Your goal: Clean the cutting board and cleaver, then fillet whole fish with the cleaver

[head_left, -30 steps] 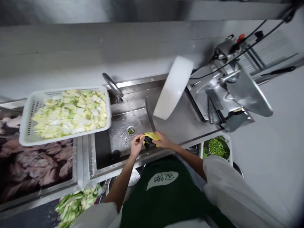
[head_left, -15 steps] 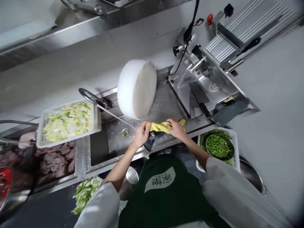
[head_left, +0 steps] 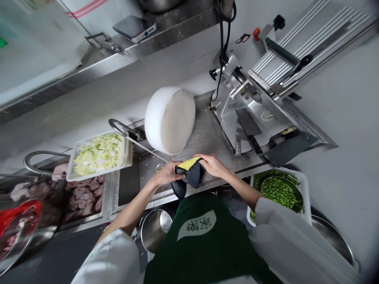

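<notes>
Between my two hands hangs a yellow and dark grey cloth [head_left: 194, 176], folded so that a yellow strip shows on top and the grey side drops below. My left hand [head_left: 169, 172] is closed on its left edge, while my right hand [head_left: 212, 165] pinches the upper right corner. Both hands are over the front edge of the steel sink counter [head_left: 204, 130]. Just behind them a thick round white chopping block [head_left: 170, 120] stands on its edge, leaning at the wall. A faucet [head_left: 126, 128] with a thin pale tube reaches toward my left hand.
A white basket of chopped cabbage [head_left: 99, 154] rests across the sinks, beside raw meat [head_left: 84, 199]. At right stand a slicer [head_left: 248, 94], a cleaver [head_left: 248, 124] and a basket with chopped greens [head_left: 280, 193]. A steel pot [head_left: 154, 232] is below; a phone [head_left: 134, 28] lies on the shelf.
The cloth was stretched and twisted with yellow outward; now it is opened and folded, its grey side hanging down. My hands have come closer together and slightly lower. The camera view has shifted.
</notes>
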A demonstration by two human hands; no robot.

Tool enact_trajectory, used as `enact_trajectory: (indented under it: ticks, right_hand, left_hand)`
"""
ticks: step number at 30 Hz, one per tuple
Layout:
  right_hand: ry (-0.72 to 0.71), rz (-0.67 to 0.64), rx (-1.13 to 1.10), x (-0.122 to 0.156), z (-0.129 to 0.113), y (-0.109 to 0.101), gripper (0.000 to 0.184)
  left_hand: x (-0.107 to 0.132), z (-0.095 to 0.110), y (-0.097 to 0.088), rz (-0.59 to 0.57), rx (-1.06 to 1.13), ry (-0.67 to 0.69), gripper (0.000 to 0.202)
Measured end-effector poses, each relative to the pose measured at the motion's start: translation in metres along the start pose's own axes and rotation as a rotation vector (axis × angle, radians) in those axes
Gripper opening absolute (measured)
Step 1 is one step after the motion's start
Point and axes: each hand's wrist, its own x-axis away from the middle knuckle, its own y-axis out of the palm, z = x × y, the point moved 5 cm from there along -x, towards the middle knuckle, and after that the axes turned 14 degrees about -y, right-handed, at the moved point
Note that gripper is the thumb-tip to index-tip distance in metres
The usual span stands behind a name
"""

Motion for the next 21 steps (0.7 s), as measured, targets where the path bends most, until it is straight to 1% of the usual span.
enact_trajectory:
  ticks: [2,3,4,6,8,9,10,11,12,13,14,15,16,17,19,20,21]
  right_hand:
    - [0.022,0.085,-0.017,-0.009,0.008,-0.013,0.038]
    - [0.041,0.123,-0.015,-0.015,0.011,-0.02,0.037]
    - [0.055,0.156,-0.008,-0.022,0.014,-0.028,0.036]
    - [0.041,0.211,0.016,-0.034,0.015,-0.047,0.035]
    - [-0.029,0.263,0.045,-0.042,0.008,-0.068,0.035]
    - [-0.07,0.281,0.06,-0.042,0.004,-0.079,0.035]
    - [-0.107,0.285,0.074,-0.041,0.0,-0.088,0.035]
    - [-0.14,0.273,0.085,-0.037,-0.001,-0.096,0.035]
    - [-0.165,0.245,0.096,-0.032,-0.001,-0.101,0.034]
    - [-0.179,0.198,0.107,-0.024,0.003,-0.102,0.034]
    - [-0.176,0.136,0.125,-0.014,0.011,-0.1,0.034]
    - [-0.147,0.058,0.154,-0.003,0.023,-0.095,0.035]
    - [-0.083,-0.031,0.199,0.01,0.039,-0.086,0.036]
    - [0.014,-0.128,0.261,0.024,0.058,-0.076,0.037]
    - [0.262,-0.312,0.414,0.054,0.099,-0.054,0.037]
    - [0.374,-0.377,0.48,0.067,0.117,-0.043,0.038]
    - [0.46,-0.413,0.532,0.076,0.132,-0.034,0.04]
  left_hand:
    - [-0.006,-0.023,-0.007,0.062,0.016,-0.044,0.032]
    - [-0.009,-0.03,-0.013,0.109,0.039,-0.052,0.035]
    - [-0.011,-0.032,-0.02,0.174,0.056,-0.044,0.038]
    - [-0.01,-0.023,-0.037,0.347,0.032,0.018,0.041]
    - [-0.002,-0.003,-0.053,0.519,-0.075,0.128,0.039]
    - [0.004,0.007,-0.058,0.58,-0.142,0.19,0.037]
    - [0.01,0.015,-0.059,0.613,-0.209,0.248,0.036]
    - [0.014,0.019,-0.055,0.617,-0.276,0.295,0.036]
    - [0.015,0.018,-0.048,0.596,-0.343,0.323,0.037]
    - [0.015,0.013,-0.035,0.552,-0.409,0.329,0.038]
    - [0.011,0.003,-0.018,0.489,-0.47,0.315,0.039]
    - [0.006,-0.01,0.003,0.411,-0.519,0.284,0.039]
    - [0.0,-0.026,0.027,0.32,-0.555,0.241,0.038]
    - [-0.007,-0.043,0.053,0.218,-0.576,0.194,0.037]
    - [-0.021,-0.077,0.103,0.015,-0.577,0.104,0.03]
    - [-0.028,-0.092,0.124,-0.06,-0.559,0.061,0.028]
    - [-0.036,-0.105,0.139,-0.096,-0.528,0.017,0.026]
